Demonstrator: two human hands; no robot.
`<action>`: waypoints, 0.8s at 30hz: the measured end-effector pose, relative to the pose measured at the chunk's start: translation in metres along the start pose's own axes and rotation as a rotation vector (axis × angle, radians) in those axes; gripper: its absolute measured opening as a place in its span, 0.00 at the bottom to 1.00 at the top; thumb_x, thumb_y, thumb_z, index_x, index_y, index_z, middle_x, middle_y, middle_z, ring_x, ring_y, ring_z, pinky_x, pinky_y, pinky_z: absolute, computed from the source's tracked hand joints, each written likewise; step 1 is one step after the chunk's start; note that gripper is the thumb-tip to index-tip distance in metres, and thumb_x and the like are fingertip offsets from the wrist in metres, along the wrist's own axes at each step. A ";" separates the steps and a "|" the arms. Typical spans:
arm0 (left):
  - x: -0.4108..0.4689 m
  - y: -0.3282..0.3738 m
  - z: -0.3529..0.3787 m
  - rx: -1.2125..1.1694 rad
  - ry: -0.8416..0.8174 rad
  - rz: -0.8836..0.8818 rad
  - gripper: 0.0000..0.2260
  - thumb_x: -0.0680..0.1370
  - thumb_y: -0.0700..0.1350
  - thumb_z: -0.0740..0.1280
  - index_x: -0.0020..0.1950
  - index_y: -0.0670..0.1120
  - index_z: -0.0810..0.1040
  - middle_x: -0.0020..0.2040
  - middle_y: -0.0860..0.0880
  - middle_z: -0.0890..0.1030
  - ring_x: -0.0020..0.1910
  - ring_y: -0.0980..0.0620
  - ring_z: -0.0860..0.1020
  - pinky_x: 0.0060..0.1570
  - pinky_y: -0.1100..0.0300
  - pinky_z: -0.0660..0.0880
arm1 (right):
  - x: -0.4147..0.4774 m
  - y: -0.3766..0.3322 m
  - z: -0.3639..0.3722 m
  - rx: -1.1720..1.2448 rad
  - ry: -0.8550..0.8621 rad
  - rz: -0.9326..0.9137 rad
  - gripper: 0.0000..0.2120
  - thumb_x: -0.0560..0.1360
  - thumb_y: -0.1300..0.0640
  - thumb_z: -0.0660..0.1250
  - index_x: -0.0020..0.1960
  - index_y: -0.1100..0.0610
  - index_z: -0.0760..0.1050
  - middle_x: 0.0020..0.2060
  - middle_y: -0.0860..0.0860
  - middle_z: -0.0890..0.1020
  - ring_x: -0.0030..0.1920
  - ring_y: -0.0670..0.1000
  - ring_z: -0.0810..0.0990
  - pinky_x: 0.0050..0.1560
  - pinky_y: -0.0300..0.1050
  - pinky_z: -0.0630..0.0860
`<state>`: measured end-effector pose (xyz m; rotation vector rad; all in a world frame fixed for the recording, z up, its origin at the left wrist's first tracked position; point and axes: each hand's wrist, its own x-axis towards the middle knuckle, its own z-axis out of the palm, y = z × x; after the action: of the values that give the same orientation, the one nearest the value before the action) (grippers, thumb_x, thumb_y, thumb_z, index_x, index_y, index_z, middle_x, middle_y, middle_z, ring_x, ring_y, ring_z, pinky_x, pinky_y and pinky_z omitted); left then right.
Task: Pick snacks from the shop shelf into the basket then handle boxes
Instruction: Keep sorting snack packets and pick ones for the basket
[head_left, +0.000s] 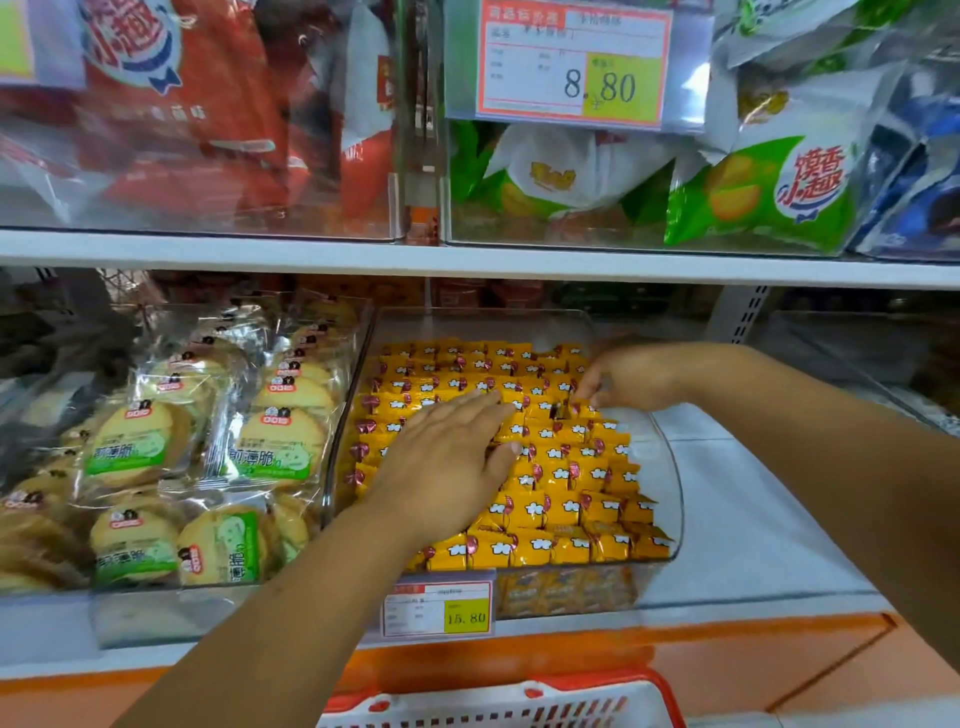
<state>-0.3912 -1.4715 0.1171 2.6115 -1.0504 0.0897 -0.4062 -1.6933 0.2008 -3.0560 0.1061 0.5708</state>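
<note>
Several small yellow snack packets (561, 483) lie in neat rows inside a clear plastic bin (670, 467) on the lower shelf. My left hand (447, 457) lies flat on the packets in the middle of the bin, fingers straight. My right hand (628, 379) reaches into the far right of the bin, its fingertips curled down and pinching one of the yellow packets there. The rim of an orange and white basket (498, 701) shows at the bottom edge, below the shelf.
A bin of green-labelled biscuit packs (218, 447) stands to the left. The upper shelf (467, 260) holds red, green and blue snack bags behind clear panels. Price tags read 8.80 (571, 62) and 15.80 (439, 608). To the right is a bare white shelf surface (743, 519).
</note>
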 end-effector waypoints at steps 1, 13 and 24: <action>0.000 0.000 0.000 -0.002 -0.002 -0.003 0.23 0.84 0.59 0.49 0.80 0.58 0.55 0.80 0.59 0.53 0.79 0.59 0.49 0.75 0.58 0.44 | 0.000 0.000 -0.001 -0.019 0.001 -0.006 0.16 0.83 0.56 0.59 0.70 0.54 0.73 0.68 0.51 0.75 0.67 0.52 0.72 0.67 0.45 0.66; 0.003 0.003 -0.001 0.042 -0.067 -0.001 0.23 0.85 0.57 0.47 0.80 0.58 0.52 0.81 0.59 0.50 0.79 0.58 0.46 0.76 0.55 0.45 | 0.017 -0.039 0.022 -0.050 0.285 -0.036 0.10 0.79 0.51 0.66 0.59 0.53 0.78 0.55 0.52 0.81 0.52 0.50 0.77 0.49 0.42 0.70; -0.015 0.023 -0.025 -0.069 0.123 -0.070 0.31 0.81 0.59 0.59 0.81 0.52 0.52 0.79 0.52 0.60 0.78 0.51 0.57 0.75 0.54 0.55 | -0.078 -0.038 0.047 0.603 0.894 -0.184 0.08 0.80 0.59 0.65 0.54 0.51 0.81 0.52 0.44 0.83 0.52 0.44 0.81 0.54 0.42 0.78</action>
<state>-0.4163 -1.4689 0.1447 2.5423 -0.9034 0.1911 -0.4926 -1.6485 0.1860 -2.4341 0.0059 -0.7235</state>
